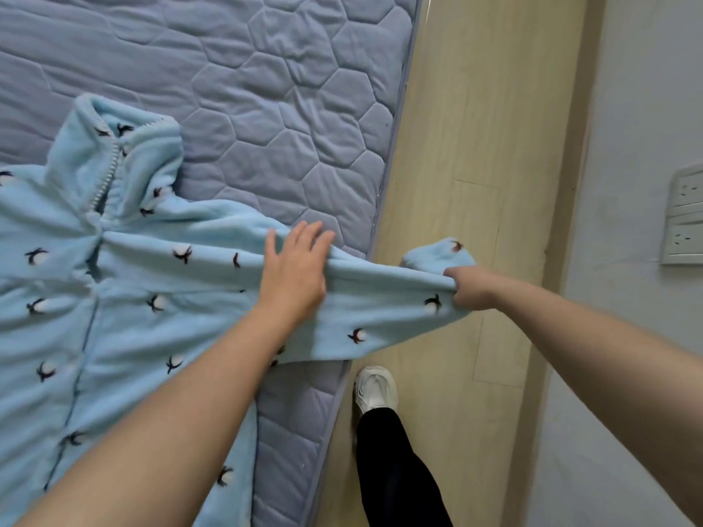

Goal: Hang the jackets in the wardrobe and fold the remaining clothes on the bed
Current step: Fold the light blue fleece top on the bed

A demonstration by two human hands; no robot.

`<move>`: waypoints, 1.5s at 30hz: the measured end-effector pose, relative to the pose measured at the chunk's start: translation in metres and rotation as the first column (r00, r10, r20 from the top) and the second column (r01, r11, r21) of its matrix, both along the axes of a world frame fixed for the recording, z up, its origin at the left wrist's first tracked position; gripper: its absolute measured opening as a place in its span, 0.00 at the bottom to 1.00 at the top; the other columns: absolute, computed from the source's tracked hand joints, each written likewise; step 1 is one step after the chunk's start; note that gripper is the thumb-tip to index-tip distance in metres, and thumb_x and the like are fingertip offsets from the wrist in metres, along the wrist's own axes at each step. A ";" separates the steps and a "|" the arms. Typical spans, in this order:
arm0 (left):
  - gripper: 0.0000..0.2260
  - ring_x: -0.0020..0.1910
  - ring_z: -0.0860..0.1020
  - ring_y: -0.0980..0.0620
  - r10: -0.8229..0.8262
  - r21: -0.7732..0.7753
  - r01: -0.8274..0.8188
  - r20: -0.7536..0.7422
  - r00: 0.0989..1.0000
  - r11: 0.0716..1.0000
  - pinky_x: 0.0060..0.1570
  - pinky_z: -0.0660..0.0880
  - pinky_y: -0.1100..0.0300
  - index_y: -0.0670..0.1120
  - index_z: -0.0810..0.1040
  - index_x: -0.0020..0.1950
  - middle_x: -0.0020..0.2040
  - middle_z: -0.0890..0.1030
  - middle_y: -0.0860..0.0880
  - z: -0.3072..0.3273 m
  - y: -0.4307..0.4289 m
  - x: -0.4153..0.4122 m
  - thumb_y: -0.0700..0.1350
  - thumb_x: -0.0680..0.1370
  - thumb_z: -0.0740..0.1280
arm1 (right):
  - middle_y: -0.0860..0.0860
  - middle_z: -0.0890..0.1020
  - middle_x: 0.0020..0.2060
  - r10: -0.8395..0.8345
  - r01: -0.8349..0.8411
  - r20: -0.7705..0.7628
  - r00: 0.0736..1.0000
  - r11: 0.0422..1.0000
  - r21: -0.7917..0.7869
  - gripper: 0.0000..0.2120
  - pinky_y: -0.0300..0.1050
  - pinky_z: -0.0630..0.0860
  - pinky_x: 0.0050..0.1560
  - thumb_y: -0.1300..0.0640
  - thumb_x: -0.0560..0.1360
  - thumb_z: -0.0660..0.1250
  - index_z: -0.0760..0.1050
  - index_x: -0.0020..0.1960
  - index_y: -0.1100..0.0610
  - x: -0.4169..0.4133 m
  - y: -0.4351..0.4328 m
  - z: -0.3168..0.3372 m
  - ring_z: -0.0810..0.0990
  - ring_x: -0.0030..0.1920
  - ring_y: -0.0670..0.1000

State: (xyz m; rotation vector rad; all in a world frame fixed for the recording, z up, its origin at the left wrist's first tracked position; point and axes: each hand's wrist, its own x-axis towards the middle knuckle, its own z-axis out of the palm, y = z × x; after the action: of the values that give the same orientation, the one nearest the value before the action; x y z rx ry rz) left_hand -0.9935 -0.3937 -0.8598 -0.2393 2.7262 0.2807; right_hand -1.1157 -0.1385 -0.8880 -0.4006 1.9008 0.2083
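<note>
From my remote feed, far left: light blue fleece top [114, 298] with small dark-and-white motifs, lying flat and front up on the mattress [285, 89], body running off the left and bottom edges of the view. Its stand-up collar [125, 146] points to the top of the view, with the white zipper [108, 173] partly undone below it. The mattress cover is grey-blue, quilted in hexagons, and its edge runs diagonally down the middle of the view. My left hand [293, 275] comes next: palm down, fingers straight and slightly spread, pressing flat on the top around the shoulder, nothing pinched, bare forearm coming in from bottom left. The sleeve [380, 294] stretches rightward from under that hand, past the mattress edge and out over the floor [464, 127], pulled fairly taut. Below the sleeve, a white shoe [376, 389] stands on the floor just beside the mattress edge, with a black trouser leg [395, 473] above it. My right hand [471, 289] has its fingers curled tight round the sleeve near its end, fabric bunched in the fist; the cuff [437, 254] sticks out above the knuckles. The floor is pale wood-look plank. Far right, a light grey wall [627, 336] with white socket plates [684, 214] mounted on it, partly cut off by the edge of the view.
</note>
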 end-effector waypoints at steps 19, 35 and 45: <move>0.07 0.51 0.76 0.41 -0.087 -0.126 0.073 -0.110 0.990 0.989 0.58 0.62 0.48 0.42 0.76 0.52 0.49 0.80 0.41 -0.014 -0.052 -0.045 0.39 0.75 0.61 | 0.52 0.79 0.51 0.163 -0.130 -0.107 0.981 0.956 0.264 0.09 0.43 0.69 0.44 0.56 0.77 0.57 0.72 0.55 0.54 -0.002 0.088 -0.002 0.76 0.48 0.54; 0.30 0.76 0.53 0.40 -0.659 -0.120 0.688 0.209 0.722 0.715 0.69 0.45 0.32 0.50 0.66 0.72 0.77 0.54 0.41 0.002 0.077 0.010 0.49 0.70 0.67 | 0.58 0.76 0.43 -0.731 0.731 -0.032 0.682 0.682 -0.015 0.05 0.47 0.79 0.33 0.66 0.76 0.63 0.72 0.50 0.59 0.021 0.165 0.040 0.77 0.42 0.56; 0.07 0.26 0.72 0.48 -0.722 -0.181 0.704 -0.052 0.690 0.687 0.31 0.69 0.60 0.46 0.75 0.30 0.28 0.73 0.48 0.013 0.081 0.022 0.34 0.60 0.68 | 0.53 0.80 0.53 -0.947 0.859 0.221 -0.233 -0.307 -0.410 0.08 0.44 0.76 0.48 0.64 0.76 0.63 0.75 0.51 0.52 0.049 0.159 0.021 0.79 0.52 0.49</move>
State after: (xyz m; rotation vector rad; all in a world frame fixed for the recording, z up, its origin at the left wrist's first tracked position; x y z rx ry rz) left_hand -0.9717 -0.3128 -0.8470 0.8363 2.7052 -0.1444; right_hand -1.0669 0.0202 -0.8668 1.1191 1.8171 -1.4592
